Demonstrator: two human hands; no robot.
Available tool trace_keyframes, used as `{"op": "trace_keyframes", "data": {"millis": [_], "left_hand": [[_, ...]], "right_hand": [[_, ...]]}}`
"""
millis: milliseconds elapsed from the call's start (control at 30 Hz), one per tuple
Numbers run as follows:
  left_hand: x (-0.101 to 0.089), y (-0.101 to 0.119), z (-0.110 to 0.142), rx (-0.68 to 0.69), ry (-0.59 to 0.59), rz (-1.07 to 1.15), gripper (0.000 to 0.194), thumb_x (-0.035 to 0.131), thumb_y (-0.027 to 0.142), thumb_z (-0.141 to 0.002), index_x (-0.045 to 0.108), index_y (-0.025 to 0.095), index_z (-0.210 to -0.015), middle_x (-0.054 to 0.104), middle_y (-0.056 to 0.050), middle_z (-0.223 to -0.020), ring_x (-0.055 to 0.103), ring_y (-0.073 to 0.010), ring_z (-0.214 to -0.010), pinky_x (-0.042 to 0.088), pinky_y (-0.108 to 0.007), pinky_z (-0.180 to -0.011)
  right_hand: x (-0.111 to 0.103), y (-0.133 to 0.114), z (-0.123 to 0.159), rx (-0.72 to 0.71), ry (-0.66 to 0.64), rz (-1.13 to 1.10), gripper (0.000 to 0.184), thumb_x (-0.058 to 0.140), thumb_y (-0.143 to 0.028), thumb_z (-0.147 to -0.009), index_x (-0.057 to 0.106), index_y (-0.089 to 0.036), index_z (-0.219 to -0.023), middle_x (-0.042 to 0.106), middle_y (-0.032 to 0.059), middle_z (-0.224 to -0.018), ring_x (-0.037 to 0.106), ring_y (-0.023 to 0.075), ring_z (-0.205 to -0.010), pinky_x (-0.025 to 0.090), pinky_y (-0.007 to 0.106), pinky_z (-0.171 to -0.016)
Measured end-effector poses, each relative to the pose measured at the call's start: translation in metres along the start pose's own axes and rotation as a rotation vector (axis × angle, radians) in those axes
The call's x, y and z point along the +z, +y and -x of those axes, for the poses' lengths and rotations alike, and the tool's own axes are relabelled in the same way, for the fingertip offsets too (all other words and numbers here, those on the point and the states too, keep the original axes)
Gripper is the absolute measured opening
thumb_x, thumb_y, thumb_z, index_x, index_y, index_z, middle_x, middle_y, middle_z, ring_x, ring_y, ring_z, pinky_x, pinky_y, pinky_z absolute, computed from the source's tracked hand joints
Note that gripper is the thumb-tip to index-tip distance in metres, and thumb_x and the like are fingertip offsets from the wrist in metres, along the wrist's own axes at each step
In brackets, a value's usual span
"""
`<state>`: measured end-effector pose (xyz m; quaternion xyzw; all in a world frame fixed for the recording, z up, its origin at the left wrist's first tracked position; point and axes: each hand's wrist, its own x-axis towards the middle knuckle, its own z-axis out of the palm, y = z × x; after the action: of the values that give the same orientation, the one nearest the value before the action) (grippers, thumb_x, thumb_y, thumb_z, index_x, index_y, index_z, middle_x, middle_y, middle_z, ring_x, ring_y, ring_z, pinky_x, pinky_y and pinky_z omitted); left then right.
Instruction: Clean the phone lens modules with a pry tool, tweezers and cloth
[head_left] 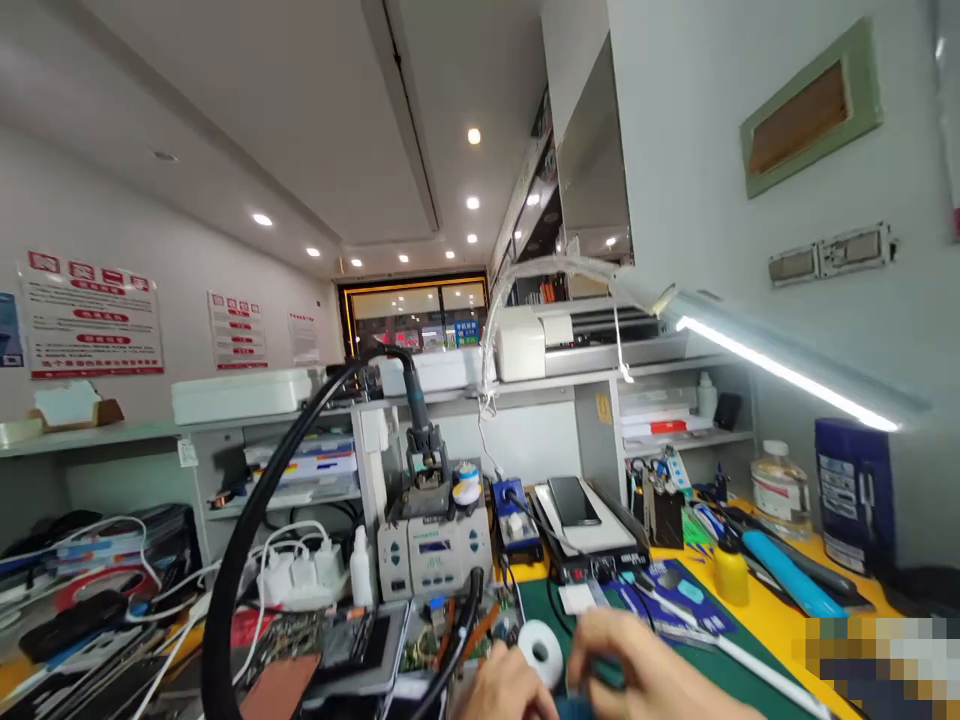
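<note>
Roll: the white roll [540, 652] lies on the green mat [535, 599], between the hands and a little beyond them, its round hole turned up toward the face of whoever is seated here. Being a ring, it shows no long axis from where I stand.

Left hand: the left hand [506, 687] comes in low, just beside the roll on its near left side, fingers bent. Whether it grips anything I cannot tell, as its underside is hidden.

Right hand: the right hand [637, 655] is arched on the other side, fingers curled down and blurred. Something blue-green shows under them, but I cannot tell whether they grasp it.

Nearer hand: the left seems slightly closer to the roll, though the right fingertips are near its right edge too. Contact is unclear on either side.

Beyond the roll: a white card [577, 598] sits past the right hand, with the grey station [435, 555] farther off to the left.

Left side: circuit boards [431, 640] crowd up beside the mat, a black hose [470, 625] running over them.

Right side: a white stick [754, 663] slants across the mat, and a yellow bottle [731, 573] stands upright near the yellow tabletop's [772, 622] edge.
</note>
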<state>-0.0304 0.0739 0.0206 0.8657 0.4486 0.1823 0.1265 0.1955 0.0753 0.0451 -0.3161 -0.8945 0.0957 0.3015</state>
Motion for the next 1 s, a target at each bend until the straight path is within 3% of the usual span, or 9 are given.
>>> {"op": "trace_keyframes", "data": {"millis": [33, 100, 200, 367, 500, 667, 900, 1000], "left_hand": [[0.004, 0.003, 0.007, -0.024, -0.007, 0.013, 0.026, 0.085, 0.029, -0.072, 0.066, 0.020, -0.085, 0.066, -0.004, -0.088, 0.064, -0.0222, -0.086, 0.055, -0.034, -0.077], [0.006, 0.009, 0.020, -0.062, 0.022, 0.044, 0.023, 0.077, 0.023, -0.074, 0.065, 0.019, -0.092, 0.065, -0.006, -0.099, 0.061, -0.0236, -0.095, 0.052, -0.037, -0.084], [0.000, 0.013, 0.028, -0.048, 0.024, 0.102, 0.016, 0.069, 0.025, -0.081, 0.065, 0.018, -0.095, 0.064, -0.006, -0.099, 0.059, -0.0228, -0.097, 0.049, -0.037, -0.087], [-0.006, 0.014, 0.026, 0.048, 0.082, 0.157, 0.011, 0.065, 0.026, -0.085, 0.065, 0.017, -0.092, 0.063, -0.005, -0.090, 0.057, -0.0212, -0.086, 0.046, -0.036, -0.080], [0.000, 0.023, 0.030, 0.199, 0.215, 0.136, 0.013, 0.055, 0.020, -0.088, 0.065, 0.016, -0.082, 0.059, -0.005, -0.077, 0.050, -0.0201, -0.077, 0.039, -0.039, -0.076], [0.017, 0.040, 0.039, 0.483, 0.325, -0.064, 0.018, 0.056, 0.009, -0.083, 0.067, 0.013, -0.070, 0.053, -0.006, -0.068, 0.042, -0.0199, -0.069, 0.032, -0.038, -0.063], [0.033, 0.044, 0.040, 0.418, 0.271, -0.052, 0.016, 0.059, 0.016, -0.088, 0.074, 0.011, -0.093, 0.057, -0.009, -0.078, 0.047, -0.0236, -0.076, 0.039, -0.041, -0.067], [0.035, 0.043, 0.042, 0.413, 0.283, -0.068, 0.022, 0.060, 0.016, -0.089, 0.074, 0.009, -0.105, 0.060, -0.010, -0.081, 0.051, -0.0253, -0.079, 0.041, -0.043, -0.069]], "right_hand": [[-0.003, 0.001, 0.002, 0.064, 0.011, -0.059, 0.011, 0.063, -0.021, -0.097, 0.072, -0.015, -0.098, 0.075, 0.0050, -0.095, 0.072, 0.0183, -0.087, 0.060, 0.034, -0.080], [-0.013, 0.004, 0.006, 0.219, 0.048, -0.188, 0.012, 0.062, -0.012, -0.089, 0.073, -0.014, -0.089, 0.077, 0.0061, -0.092, 0.072, 0.0198, -0.089, 0.058, 0.033, -0.082], [-0.029, 0.013, 0.012, 0.333, -0.015, -0.274, 0.015, 0.061, -0.023, -0.090, 0.073, -0.014, -0.089, 0.077, 0.0056, -0.086, 0.069, 0.0189, -0.079, 0.054, 0.031, -0.073], [-0.035, 0.013, 0.030, 0.395, -0.165, -0.352, 0.019, 0.065, -0.031, -0.092, 0.077, -0.016, -0.093, 0.077, 0.0053, -0.092, 0.068, 0.0191, -0.084, 0.052, 0.030, -0.077], [-0.030, 0.007, 0.047, 0.369, -0.152, -0.300, 0.017, 0.066, -0.031, -0.093, 0.078, -0.018, -0.095, 0.077, 0.0058, -0.094, 0.069, 0.0195, -0.086, 0.053, 0.030, -0.080], [-0.027, 0.003, 0.060, 0.263, -0.156, -0.208, 0.010, 0.063, -0.018, -0.093, 0.072, -0.020, -0.096, 0.074, 0.0049, -0.092, 0.068, 0.0171, -0.082, 0.054, 0.028, -0.075], [-0.020, -0.002, 0.065, 0.118, -0.230, -0.132, 0.019, 0.058, -0.009, -0.094, 0.066, -0.022, -0.105, 0.070, 0.0050, -0.094, 0.068, 0.0166, -0.083, 0.055, 0.026, -0.072], [-0.018, -0.004, 0.067, 0.100, -0.194, -0.104, 0.020, 0.059, -0.009, -0.095, 0.064, -0.022, -0.108, 0.070, 0.0055, -0.096, 0.069, 0.0168, -0.085, 0.056, 0.026, -0.074]]}}
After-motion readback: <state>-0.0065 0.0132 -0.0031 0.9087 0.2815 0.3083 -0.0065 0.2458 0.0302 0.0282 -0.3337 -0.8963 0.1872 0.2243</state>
